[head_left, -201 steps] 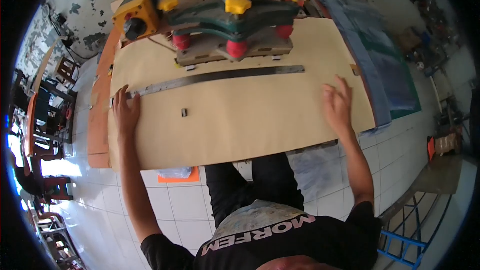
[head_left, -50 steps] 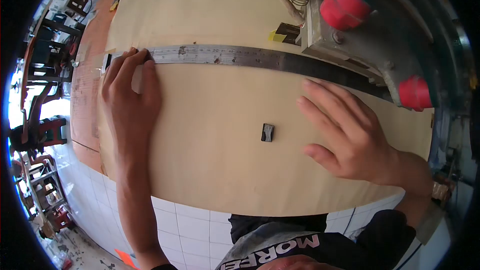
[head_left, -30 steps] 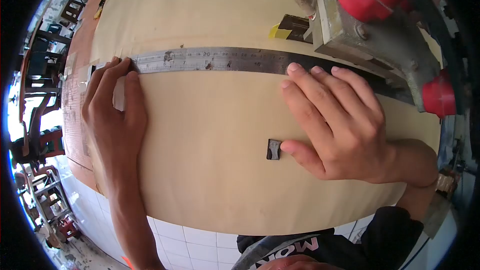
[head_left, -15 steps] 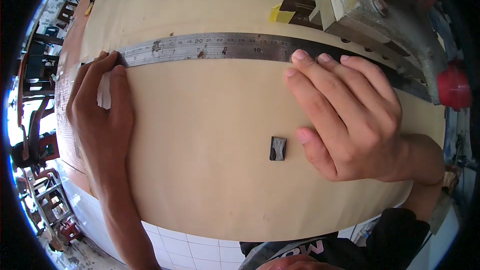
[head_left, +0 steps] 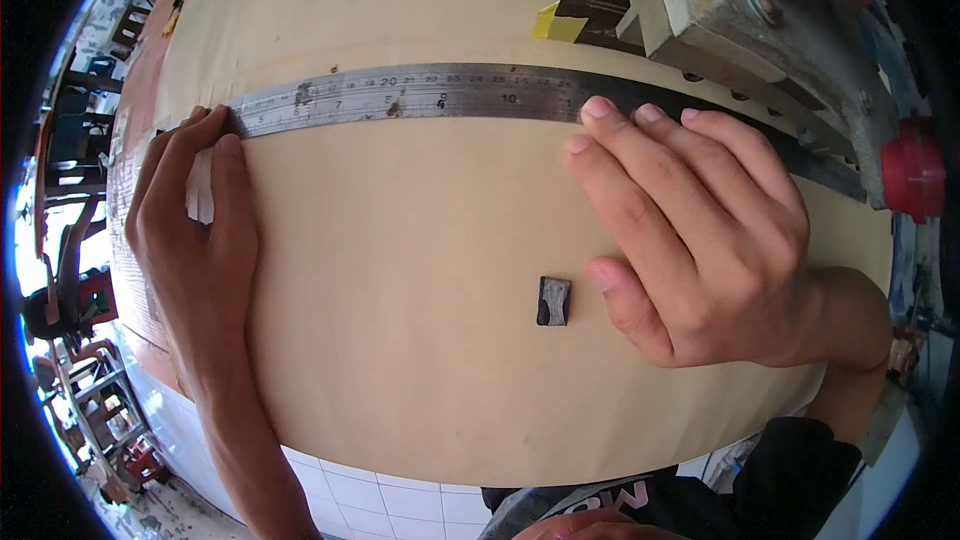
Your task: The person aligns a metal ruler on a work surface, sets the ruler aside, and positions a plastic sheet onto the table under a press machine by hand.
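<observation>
A long steel ruler [head_left: 420, 90] lies across a large tan sheet [head_left: 400, 340], its printed scale facing up and marked with a few rusty spots. My left hand [head_left: 195, 190] grips the ruler's left end, thumb on the near side and fingers over the far side. Fingers stretched out, my right hand [head_left: 700, 230] rests its fingertips on the right part of the ruler. Its thumb is held apart, over the sheet. Just left of that thumb lies a small grey-and-black block [head_left: 554, 301], whose exact kind I cannot make out.
A metal machine part [head_left: 720, 20] with red knobs [head_left: 912, 172] overhangs the sheet at upper right. Beside it sits a dark piece with yellow tape [head_left: 560, 24]. A small yellow-and-black tool [head_left: 175, 12] lies at the far left edge. White floor tiles [head_left: 385, 505] show below.
The view has shifted slightly. Both hands keep their places on the ruler, and the small block has not moved on the sheet.
</observation>
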The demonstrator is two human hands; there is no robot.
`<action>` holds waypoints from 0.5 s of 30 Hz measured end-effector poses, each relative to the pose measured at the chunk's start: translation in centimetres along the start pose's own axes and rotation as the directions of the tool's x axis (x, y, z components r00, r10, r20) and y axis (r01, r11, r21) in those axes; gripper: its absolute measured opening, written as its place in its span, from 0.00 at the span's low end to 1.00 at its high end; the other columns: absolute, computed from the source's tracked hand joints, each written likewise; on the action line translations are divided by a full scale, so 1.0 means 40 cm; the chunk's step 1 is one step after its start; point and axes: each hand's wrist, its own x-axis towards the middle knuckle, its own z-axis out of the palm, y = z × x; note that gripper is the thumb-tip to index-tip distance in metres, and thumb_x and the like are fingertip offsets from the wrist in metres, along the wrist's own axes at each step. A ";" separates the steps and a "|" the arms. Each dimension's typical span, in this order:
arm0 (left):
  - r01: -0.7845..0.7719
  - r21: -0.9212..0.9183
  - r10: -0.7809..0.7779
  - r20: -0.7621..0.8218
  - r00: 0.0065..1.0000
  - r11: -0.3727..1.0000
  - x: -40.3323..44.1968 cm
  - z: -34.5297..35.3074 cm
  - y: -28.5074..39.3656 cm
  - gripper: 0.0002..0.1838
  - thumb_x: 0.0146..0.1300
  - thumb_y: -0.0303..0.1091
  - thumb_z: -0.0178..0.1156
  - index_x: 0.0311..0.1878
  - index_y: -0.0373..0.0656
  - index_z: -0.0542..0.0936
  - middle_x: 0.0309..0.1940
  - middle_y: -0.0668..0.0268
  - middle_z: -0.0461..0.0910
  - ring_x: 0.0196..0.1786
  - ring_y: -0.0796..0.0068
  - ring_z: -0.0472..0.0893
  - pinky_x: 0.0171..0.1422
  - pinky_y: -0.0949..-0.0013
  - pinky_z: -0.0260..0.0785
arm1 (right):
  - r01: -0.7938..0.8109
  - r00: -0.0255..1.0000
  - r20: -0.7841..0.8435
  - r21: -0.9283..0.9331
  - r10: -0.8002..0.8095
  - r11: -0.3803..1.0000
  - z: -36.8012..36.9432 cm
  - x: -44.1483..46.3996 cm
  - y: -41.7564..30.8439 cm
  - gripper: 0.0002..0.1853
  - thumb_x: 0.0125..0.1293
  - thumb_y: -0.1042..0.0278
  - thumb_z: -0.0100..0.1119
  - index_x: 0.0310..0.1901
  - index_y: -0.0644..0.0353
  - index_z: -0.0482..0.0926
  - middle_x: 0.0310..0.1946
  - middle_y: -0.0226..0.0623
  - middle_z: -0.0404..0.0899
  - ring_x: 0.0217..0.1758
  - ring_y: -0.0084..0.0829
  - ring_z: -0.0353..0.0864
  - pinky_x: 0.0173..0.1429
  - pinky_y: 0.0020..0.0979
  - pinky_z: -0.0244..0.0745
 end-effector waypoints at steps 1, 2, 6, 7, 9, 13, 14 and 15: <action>-0.005 -0.005 0.005 -0.002 1.000 1.000 0.000 0.000 -0.001 0.14 0.70 0.31 0.61 0.53 0.35 0.88 0.52 0.52 0.88 0.57 0.57 0.87 0.68 0.55 0.75 | 0.000 1.000 -0.001 -0.001 0.000 1.000 0.002 0.002 -0.002 0.25 0.72 0.58 0.46 0.54 0.73 0.83 0.54 0.56 0.85 0.48 0.48 0.87 0.60 0.46 0.77; -0.010 -0.010 0.010 -0.002 1.000 1.000 0.000 0.000 -0.005 0.14 0.71 0.31 0.61 0.53 0.35 0.88 0.52 0.52 0.88 0.57 0.58 0.87 0.67 0.55 0.75 | 0.001 1.000 -0.001 -0.003 -0.001 1.000 0.003 0.004 -0.003 0.25 0.72 0.58 0.46 0.54 0.73 0.83 0.54 0.56 0.85 0.48 0.48 0.87 0.60 0.46 0.77; -0.007 -0.005 0.007 0.006 1.000 1.000 0.001 -0.003 0.004 0.14 0.70 0.30 0.61 0.53 0.34 0.88 0.52 0.52 0.88 0.57 0.58 0.87 0.68 0.55 0.75 | 0.001 1.000 0.002 -0.003 -0.001 1.000 -0.003 0.003 -0.001 0.25 0.72 0.58 0.47 0.54 0.73 0.83 0.54 0.56 0.84 0.48 0.48 0.87 0.60 0.46 0.77; 0.004 -0.008 -0.004 0.005 1.000 1.000 0.000 -0.002 0.004 0.14 0.71 0.30 0.61 0.53 0.35 0.88 0.52 0.52 0.88 0.57 0.58 0.87 0.68 0.55 0.75 | 0.003 1.000 0.003 -0.005 -0.003 1.000 -0.002 0.004 -0.001 0.25 0.72 0.58 0.47 0.54 0.73 0.83 0.54 0.57 0.84 0.48 0.48 0.87 0.60 0.46 0.77; 0.016 -0.010 -0.016 0.004 1.000 1.000 0.000 0.000 -0.001 0.14 0.71 0.31 0.61 0.53 0.35 0.88 0.52 0.52 0.88 0.57 0.58 0.87 0.68 0.56 0.75 | 0.006 1.000 0.001 -0.008 -0.006 1.000 0.002 0.008 -0.003 0.25 0.72 0.58 0.47 0.54 0.73 0.83 0.54 0.57 0.84 0.48 0.48 0.87 0.60 0.46 0.77; 0.013 -0.010 -0.013 0.006 1.000 1.000 0.001 -0.002 0.002 0.14 0.70 0.30 0.61 0.54 0.35 0.88 0.52 0.53 0.88 0.57 0.57 0.87 0.68 0.56 0.75 | 0.007 1.000 0.007 -0.002 -0.007 1.000 -0.002 0.009 -0.002 0.25 0.72 0.58 0.47 0.54 0.73 0.83 0.54 0.57 0.84 0.48 0.48 0.87 0.59 0.46 0.78; 0.013 -0.005 -0.013 0.007 1.000 1.000 0.001 -0.002 0.001 0.14 0.70 0.30 0.61 0.54 0.35 0.88 0.52 0.53 0.88 0.57 0.57 0.87 0.68 0.56 0.75 | 0.007 1.000 0.010 -0.001 -0.007 1.000 -0.005 0.007 0.000 0.25 0.72 0.58 0.47 0.54 0.73 0.83 0.54 0.57 0.84 0.48 0.48 0.87 0.59 0.46 0.78; 0.013 -0.005 -0.013 0.006 1.000 1.000 0.001 -0.002 0.000 0.14 0.70 0.30 0.61 0.54 0.35 0.88 0.52 0.53 0.88 0.57 0.57 0.87 0.68 0.56 0.75 | 0.008 1.000 0.007 0.001 -0.008 1.000 -0.003 0.008 -0.001 0.25 0.72 0.58 0.47 0.54 0.73 0.83 0.54 0.57 0.84 0.48 0.48 0.87 0.59 0.46 0.78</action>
